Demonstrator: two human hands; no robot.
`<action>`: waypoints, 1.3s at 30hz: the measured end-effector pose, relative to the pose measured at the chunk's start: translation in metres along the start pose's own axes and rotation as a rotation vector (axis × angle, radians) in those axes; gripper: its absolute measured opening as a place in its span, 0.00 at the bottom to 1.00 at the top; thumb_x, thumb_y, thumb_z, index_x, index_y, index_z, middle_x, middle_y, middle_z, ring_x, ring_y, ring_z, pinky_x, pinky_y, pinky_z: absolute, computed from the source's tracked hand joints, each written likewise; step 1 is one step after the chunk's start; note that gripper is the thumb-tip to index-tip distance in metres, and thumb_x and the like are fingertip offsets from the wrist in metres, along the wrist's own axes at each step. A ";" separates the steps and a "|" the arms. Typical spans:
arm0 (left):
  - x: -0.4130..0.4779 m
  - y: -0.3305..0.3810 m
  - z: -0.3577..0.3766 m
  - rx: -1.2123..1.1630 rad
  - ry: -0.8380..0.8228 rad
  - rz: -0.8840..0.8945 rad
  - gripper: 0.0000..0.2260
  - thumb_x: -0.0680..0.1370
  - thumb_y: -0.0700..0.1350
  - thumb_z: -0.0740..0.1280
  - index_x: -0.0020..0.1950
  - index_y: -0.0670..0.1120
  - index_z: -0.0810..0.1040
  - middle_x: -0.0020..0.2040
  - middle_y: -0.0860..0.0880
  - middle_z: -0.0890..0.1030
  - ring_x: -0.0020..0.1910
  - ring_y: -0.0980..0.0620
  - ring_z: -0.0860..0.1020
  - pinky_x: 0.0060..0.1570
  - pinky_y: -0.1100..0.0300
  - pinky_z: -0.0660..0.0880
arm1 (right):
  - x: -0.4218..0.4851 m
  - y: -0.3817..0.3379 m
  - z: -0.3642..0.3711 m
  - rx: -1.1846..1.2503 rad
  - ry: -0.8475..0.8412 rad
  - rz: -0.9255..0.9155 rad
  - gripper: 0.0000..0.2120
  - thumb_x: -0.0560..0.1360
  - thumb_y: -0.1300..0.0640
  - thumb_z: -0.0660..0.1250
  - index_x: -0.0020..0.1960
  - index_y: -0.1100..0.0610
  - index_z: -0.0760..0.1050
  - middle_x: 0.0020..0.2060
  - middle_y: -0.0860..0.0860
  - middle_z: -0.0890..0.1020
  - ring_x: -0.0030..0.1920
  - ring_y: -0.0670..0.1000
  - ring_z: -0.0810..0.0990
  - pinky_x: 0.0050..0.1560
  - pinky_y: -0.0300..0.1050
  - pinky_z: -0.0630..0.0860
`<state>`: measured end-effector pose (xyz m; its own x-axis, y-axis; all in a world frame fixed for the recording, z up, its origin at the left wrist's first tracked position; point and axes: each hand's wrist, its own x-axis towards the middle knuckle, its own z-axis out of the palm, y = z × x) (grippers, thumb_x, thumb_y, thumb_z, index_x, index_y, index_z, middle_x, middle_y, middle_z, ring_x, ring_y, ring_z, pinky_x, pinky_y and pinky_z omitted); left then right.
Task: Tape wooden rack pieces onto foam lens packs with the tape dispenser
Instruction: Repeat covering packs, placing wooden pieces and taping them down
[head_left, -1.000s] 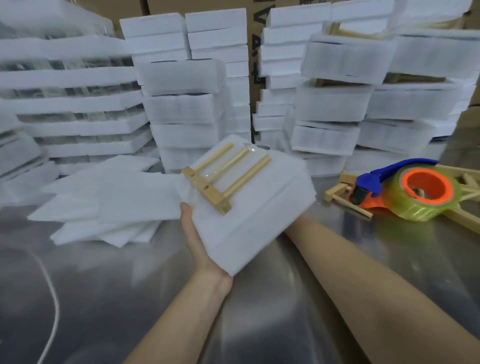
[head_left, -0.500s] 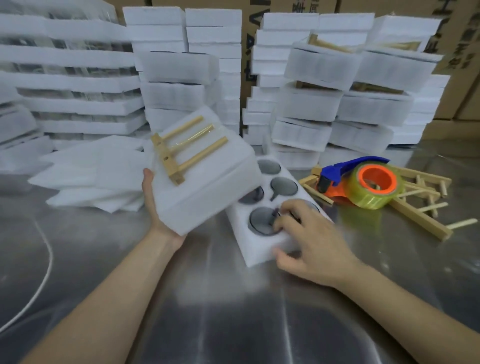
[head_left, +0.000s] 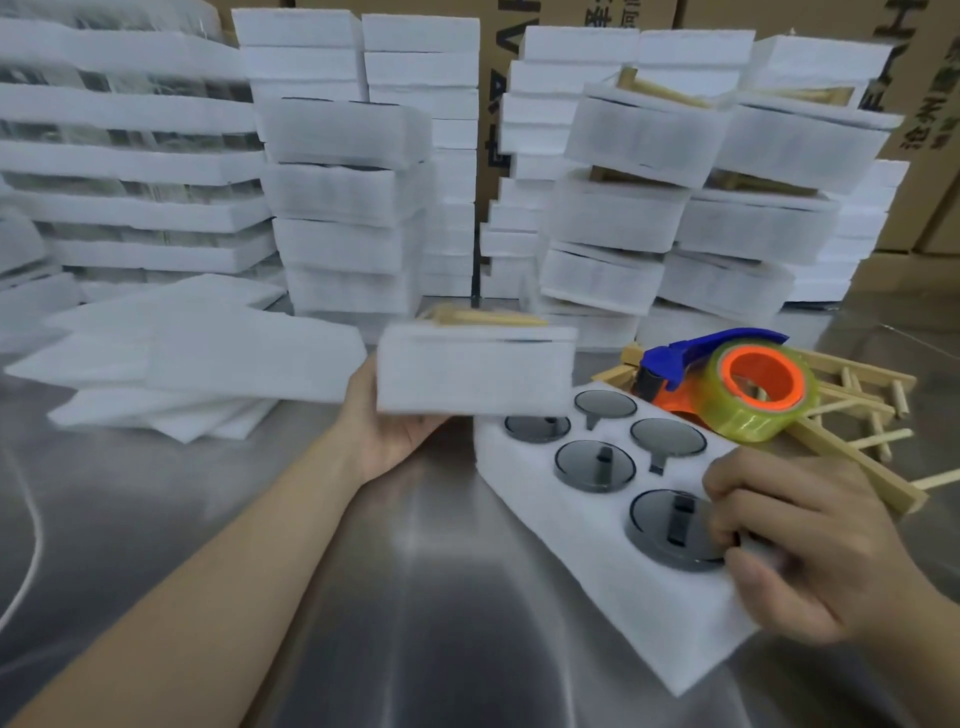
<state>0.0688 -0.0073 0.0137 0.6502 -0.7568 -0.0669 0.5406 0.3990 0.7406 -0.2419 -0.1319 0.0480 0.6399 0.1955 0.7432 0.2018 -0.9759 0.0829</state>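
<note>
My left hand (head_left: 387, 423) holds a white foam lens pack (head_left: 475, 371) from beneath, level above the table, with a wooden rack piece (head_left: 480, 316) lying on its top. An open foam pack (head_left: 587, 525) with several dark round lenses lies on the table at the right. My right hand (head_left: 810, 545) grips its near right end, fingers curled over the nearest lens. The tape dispenser (head_left: 748, 387), blue and orange with a yellowish roll, rests behind that pack on loose wooden rack pieces (head_left: 862, 447).
Tall stacks of foam packs (head_left: 348, 208) stand along the back, some with wooden racks on top. Loose foam sheets (head_left: 176, 348) are piled at the left. Cardboard boxes (head_left: 924, 104) rise behind. A white cord (head_left: 28, 545) crosses the metal table (head_left: 415, 623) at left.
My left hand has levelled the held pack and carried it right, over the open pack's far end. My right hand has slid the open pack nearer along the table.
</note>
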 end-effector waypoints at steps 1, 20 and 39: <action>0.000 0.000 0.002 -0.052 -0.038 0.024 0.15 0.81 0.49 0.56 0.56 0.42 0.78 0.50 0.41 0.84 0.47 0.42 0.84 0.44 0.50 0.82 | -0.001 0.002 0.000 -0.001 0.002 0.020 0.27 0.80 0.48 0.51 0.28 0.58 0.73 0.32 0.54 0.75 0.24 0.56 0.67 0.22 0.43 0.67; -0.017 -0.015 -0.003 1.830 0.075 1.384 0.21 0.72 0.57 0.69 0.60 0.50 0.69 0.60 0.41 0.76 0.59 0.44 0.68 0.55 0.47 0.66 | -0.006 0.004 0.007 -0.047 0.055 0.048 0.26 0.80 0.55 0.51 0.27 0.61 0.73 0.31 0.53 0.74 0.24 0.56 0.67 0.21 0.45 0.65; 0.110 -0.029 0.031 2.278 0.076 0.818 0.27 0.81 0.40 0.56 0.78 0.43 0.52 0.73 0.42 0.62 0.74 0.44 0.58 0.74 0.44 0.41 | 0.001 -0.025 0.055 -0.155 0.057 0.095 0.24 0.80 0.53 0.53 0.27 0.57 0.73 0.31 0.50 0.76 0.24 0.52 0.66 0.22 0.41 0.63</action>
<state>0.1083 -0.1182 0.0057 0.3813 -0.7720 0.5086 -0.8578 -0.5006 -0.1167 -0.2051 -0.1018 0.0103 0.6068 0.1006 0.7885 0.0229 -0.9938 0.1092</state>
